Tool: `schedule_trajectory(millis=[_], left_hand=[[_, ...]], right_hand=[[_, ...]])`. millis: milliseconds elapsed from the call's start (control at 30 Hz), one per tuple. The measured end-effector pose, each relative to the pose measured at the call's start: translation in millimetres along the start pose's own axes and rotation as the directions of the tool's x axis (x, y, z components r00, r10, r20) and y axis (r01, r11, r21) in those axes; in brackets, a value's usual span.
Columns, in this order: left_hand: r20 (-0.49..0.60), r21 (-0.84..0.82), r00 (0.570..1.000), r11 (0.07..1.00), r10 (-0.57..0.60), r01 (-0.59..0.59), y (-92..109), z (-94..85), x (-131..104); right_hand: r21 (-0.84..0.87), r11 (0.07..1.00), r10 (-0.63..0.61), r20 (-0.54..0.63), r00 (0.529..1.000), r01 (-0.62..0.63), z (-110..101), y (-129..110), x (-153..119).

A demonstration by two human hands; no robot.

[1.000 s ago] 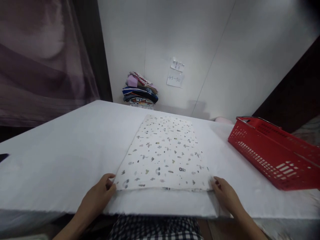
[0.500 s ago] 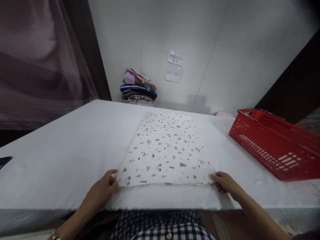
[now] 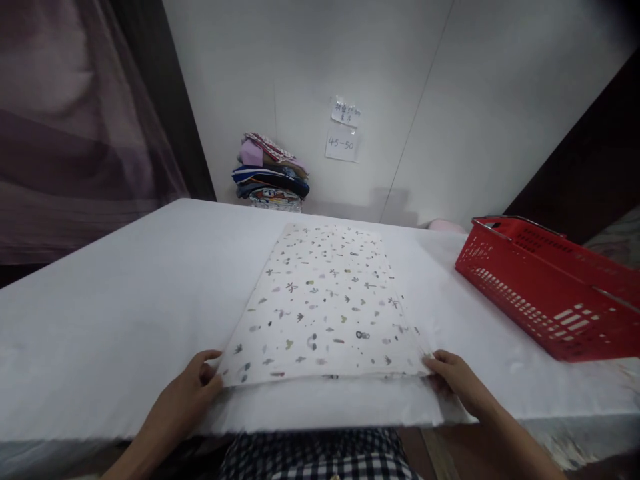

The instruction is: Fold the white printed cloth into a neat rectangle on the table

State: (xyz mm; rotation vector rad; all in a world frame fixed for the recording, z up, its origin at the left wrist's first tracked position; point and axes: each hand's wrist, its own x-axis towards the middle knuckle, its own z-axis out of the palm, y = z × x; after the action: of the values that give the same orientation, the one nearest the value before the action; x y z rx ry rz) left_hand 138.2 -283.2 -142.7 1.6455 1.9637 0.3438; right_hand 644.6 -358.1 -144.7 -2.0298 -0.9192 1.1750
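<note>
A white cloth printed with small plants and shapes is spread over the white-covered table in front of me. It makes a long rectangle, and its near edge looks doubled. My left hand pinches the near left corner between thumb and fingers. At the near right corner, my right hand grips the cloth the same way. Between my hands the near edge is drawn fairly straight, slightly raised off the table. Some fingertips of both hands are hidden.
A red plastic basket with metal handles stands at the right. A pile of folded fabrics rests by the wall beyond the table's far edge. Paper notes hang on the wall. A purple curtain hangs at the left.
Both hands keep hold of the corners. The near edge of the cloth has come slightly closer to me, and my left hand is lower and further left. The view has shifted slightly.
</note>
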Motion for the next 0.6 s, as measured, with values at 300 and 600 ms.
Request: schedule_trajectory(millis=[300,600], left_hand=[[-0.045,-0.07,0.997,0.995,0.069,-0.072,-9,3.8,4],[-0.118,-0.106,0.99,0.99,0.077,-0.089,-9,5.1,-6]], right_hand=[[0.139,0.985,-0.097,-0.004,0.995,0.097,2,2,-4],[0.087,0.994,-0.079,0.092,0.993,0.071,-4,8,-3]])
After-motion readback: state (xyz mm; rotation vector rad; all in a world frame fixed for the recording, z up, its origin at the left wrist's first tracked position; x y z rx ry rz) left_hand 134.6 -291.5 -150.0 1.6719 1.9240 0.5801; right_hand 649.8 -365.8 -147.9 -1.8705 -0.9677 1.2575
